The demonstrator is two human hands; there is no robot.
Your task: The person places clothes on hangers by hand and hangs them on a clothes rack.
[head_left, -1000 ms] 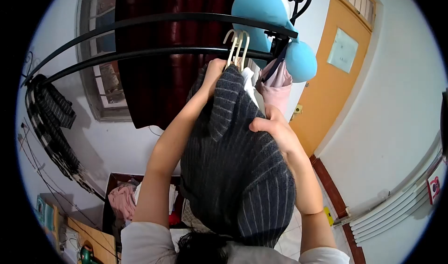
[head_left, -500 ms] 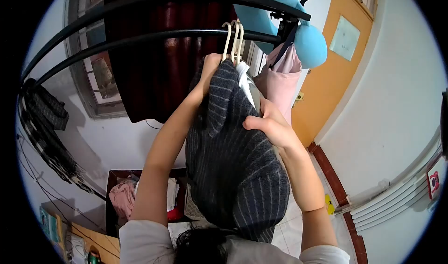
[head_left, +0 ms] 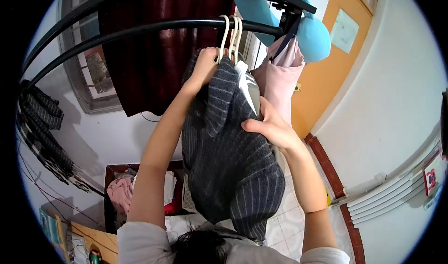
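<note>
A dark grey pinstriped coat hangs in front of me from the black rail. My left hand is closed on its top, close to the hook of a cream hanger; the fingertips are partly hidden. Lower down, my right hand grips the coat's right edge, thumb on the front and fingers out of sight behind. Two more cream hooks sit beside the first on the rail. Between the coat and my right hand, a white garment and a grey-green one show.
The black rail curves across the top. At its right end hang a pink bag and a light-blue plush item. A dark scarf hangs at left. Below stands a dark box with pink clothing.
The view has shifted slightly, so the rail sits a little higher. Both hands keep their hold, and the coat has moved slightly left in view.
</note>
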